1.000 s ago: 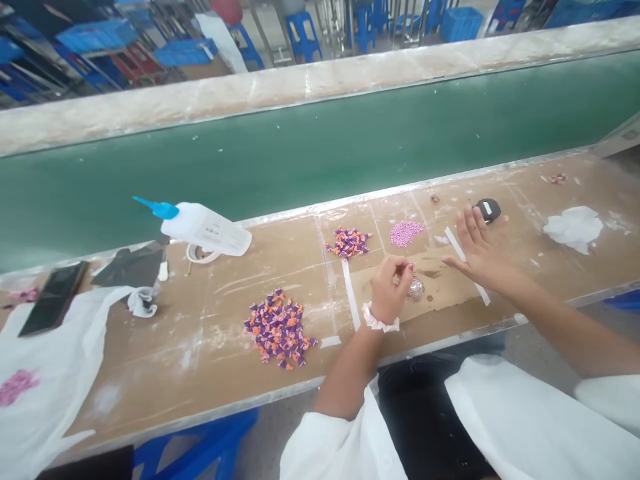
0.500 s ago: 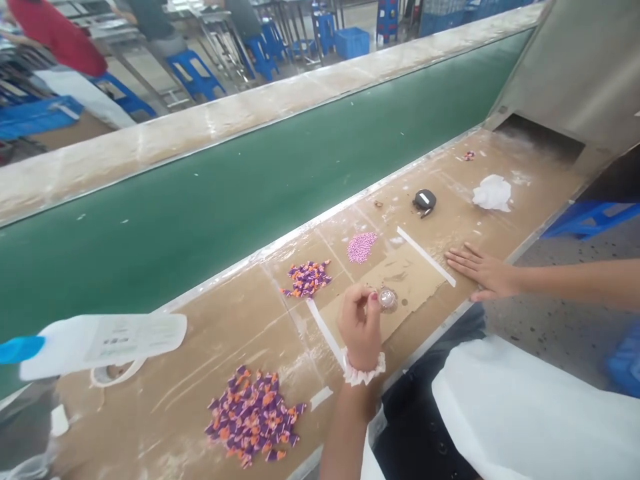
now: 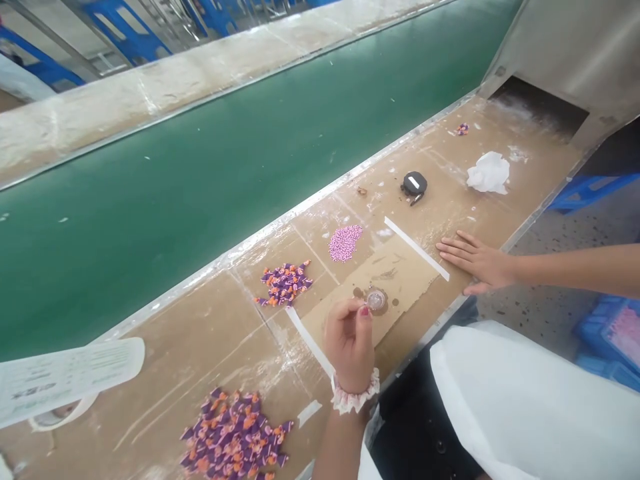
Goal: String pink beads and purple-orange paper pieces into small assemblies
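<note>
On the cardboard sheet (image 3: 400, 277) near the bench's front edge, a small clear dome (image 3: 376, 300) now rests just off the left hand (image 3: 349, 343), pinched shut, grip unclear | right hand (image 3: 475, 262) kept flat, fingers spread, on the sheet's right corner | pink beads (image 3: 345, 241), purple-orange pieces (image 3: 285, 283) behind | green conveyor belt (image 3: 200, 173), blue stools beyond.

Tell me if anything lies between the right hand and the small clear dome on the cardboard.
Nothing visible does. The right hand lies flat at the bench edge; between it and the dome is only bare cardboard and a flat white strip.
</note>
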The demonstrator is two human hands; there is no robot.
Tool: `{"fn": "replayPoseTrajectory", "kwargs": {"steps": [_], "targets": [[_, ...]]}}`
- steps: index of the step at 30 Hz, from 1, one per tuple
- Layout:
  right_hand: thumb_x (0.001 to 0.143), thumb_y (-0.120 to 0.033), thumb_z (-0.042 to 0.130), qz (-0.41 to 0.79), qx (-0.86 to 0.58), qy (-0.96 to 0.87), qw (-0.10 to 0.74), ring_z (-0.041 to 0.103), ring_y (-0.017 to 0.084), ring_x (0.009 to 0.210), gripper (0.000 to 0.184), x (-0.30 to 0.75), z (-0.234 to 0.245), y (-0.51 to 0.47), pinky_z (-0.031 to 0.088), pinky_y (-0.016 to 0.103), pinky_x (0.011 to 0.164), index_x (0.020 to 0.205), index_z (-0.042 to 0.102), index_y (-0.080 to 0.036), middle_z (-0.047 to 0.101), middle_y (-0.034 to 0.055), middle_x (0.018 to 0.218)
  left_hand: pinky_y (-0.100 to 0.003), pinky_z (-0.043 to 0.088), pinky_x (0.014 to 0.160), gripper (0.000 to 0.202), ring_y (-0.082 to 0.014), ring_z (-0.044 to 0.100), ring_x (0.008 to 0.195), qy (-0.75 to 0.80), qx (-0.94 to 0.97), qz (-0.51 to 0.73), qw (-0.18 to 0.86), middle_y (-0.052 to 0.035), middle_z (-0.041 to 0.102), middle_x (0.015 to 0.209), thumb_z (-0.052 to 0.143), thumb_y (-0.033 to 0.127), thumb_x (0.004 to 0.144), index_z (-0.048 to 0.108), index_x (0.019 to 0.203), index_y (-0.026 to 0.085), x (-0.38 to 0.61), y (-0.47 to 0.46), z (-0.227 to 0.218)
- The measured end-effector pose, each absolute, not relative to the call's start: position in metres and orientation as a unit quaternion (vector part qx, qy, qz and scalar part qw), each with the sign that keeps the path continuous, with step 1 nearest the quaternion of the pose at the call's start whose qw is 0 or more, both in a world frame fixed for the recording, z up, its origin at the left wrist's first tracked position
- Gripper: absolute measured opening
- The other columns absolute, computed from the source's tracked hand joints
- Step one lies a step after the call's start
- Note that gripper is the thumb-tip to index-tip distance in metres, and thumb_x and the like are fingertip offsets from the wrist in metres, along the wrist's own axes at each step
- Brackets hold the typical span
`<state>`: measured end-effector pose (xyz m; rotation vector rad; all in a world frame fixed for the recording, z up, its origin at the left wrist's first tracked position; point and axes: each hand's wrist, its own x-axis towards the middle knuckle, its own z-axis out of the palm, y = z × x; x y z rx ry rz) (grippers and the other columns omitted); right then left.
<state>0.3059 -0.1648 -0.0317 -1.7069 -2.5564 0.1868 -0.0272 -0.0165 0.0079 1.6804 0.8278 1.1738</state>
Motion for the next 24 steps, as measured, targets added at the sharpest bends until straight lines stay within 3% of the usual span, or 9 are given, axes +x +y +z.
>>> {"fn": "replayPoseTrajectory", "kwargs": {"steps": [4,7,9,11,14,17,21,24], "targets": [[0.088,-0.069,0.046,0.051,-0.554,-0.83,0.035,0.017,0.034,0.147,0.099,0.305,-0.031,-0.165,0.005,0.059,0.121,0.155,0.002,-0.011,0.021,0.0183,0.158,-0.024,0.051,0.063,0.002,-0.0115,0.062,0.07,0.321,0.673,0.49,0.45,0.0011,0.06,0.075,0.058,0.02,0.089,0.059,0.088,0.02,-0.027,-0.016,0.013],[0.092,-0.06,0.044,0.033,-0.626,-0.776,0.071,0.016,0.033,0.148,0.084,0.292,-0.051,-0.187,0.008,0.06,0.12,0.156,0.007,-0.021,0.022,0.0127,0.159,-0.024,0.052,0.059,0.003,-0.0104,0.06,0.065,0.309,0.665,0.508,0.452,0.0023,0.059,0.071,0.057,0.019,0.089,0.059,0.087,0.02,-0.025,-0.015,0.018],[0.094,-0.054,0.041,0.01,-0.73,-0.672,0.124,0.012,0.036,0.148,0.074,0.274,-0.079,-0.213,0.004,0.068,0.117,0.156,0.011,-0.027,0.02,0.0114,0.159,-0.023,0.051,0.056,0.003,-0.0094,0.058,0.062,0.313,0.656,0.515,0.454,0.0029,0.059,0.071,0.057,0.02,0.089,0.059,0.086,0.02,-0.023,-0.013,0.019],[0.094,-0.055,0.038,0.019,-0.798,-0.577,0.17,0.008,0.042,0.147,0.076,0.248,-0.115,-0.242,0.002,0.075,0.112,0.155,0.013,-0.02,0.017,0.0185,0.159,-0.023,0.051,0.053,0.004,-0.0091,0.057,0.06,0.319,0.651,0.515,0.457,0.0033,0.058,0.07,0.057,0.022,0.089,0.059,0.086,0.02,-0.021,-0.011,0.02],[0.092,-0.059,0.036,0.063,-0.828,-0.524,0.187,0.017,0.047,0.144,0.078,0.21,-0.164,-0.271,0.012,0.08,0.107,0.151,0.026,-0.009,0.03,0.0281,0.151,-0.025,0.049,0.051,0.005,-0.0097,0.054,0.056,0.321,0.648,0.5,0.476,0.004,0.056,0.066,0.059,0.026,0.088,0.058,0.084,0.022,-0.017,-0.008,0.019],[0.093,-0.057,0.033,0.119,-0.836,-0.491,0.215,0.022,0.044,0.143,0.07,0.192,-0.19,-0.277,0.018,0.076,0.109,0.143,0.041,-0.007,0.038,0.0281,0.146,-0.027,0.048,0.049,0.008,-0.0105,0.051,0.054,0.335,0.64,0.479,0.499,0.0043,0.053,0.066,0.06,0.03,0.085,0.055,0.081,0.025,-0.012,-0.007,0.02],[0.09,-0.058,0.038,0.17,-0.818,-0.474,0.277,0.019,0.039,0.145,0.067,0.202,-0.198,-0.275,0.006,0.069,0.115,0.133,0.053,-0.009,0.043,0.0229,0.144,-0.031,0.046,0.049,0.012,-0.0126,0.048,0.055,0.363,0.657,0.456,0.478,0.0037,0.049,0.064,0.059,0.033,0.083,0.051,0.077,0.027,-0.008,-0.009,0.023],[0.086,-0.059,0.041,0.196,-0.789,-0.482,0.326,0.029,0.036,0.141,0.064,0.22,-0.198,-0.276,0.004,0.063,0.117,0.125,0.06,-0.011,0.052,0.0204,0.137,-0.032,0.045,0.05,0.011,-0.0139,0.047,0.056,0.371,0.653,0.451,0.482,0.0032,0.049,0.064,0.059,0.032,0.083,0.052,0.076,0.028,-0.007,-0.009,0.025]]}}
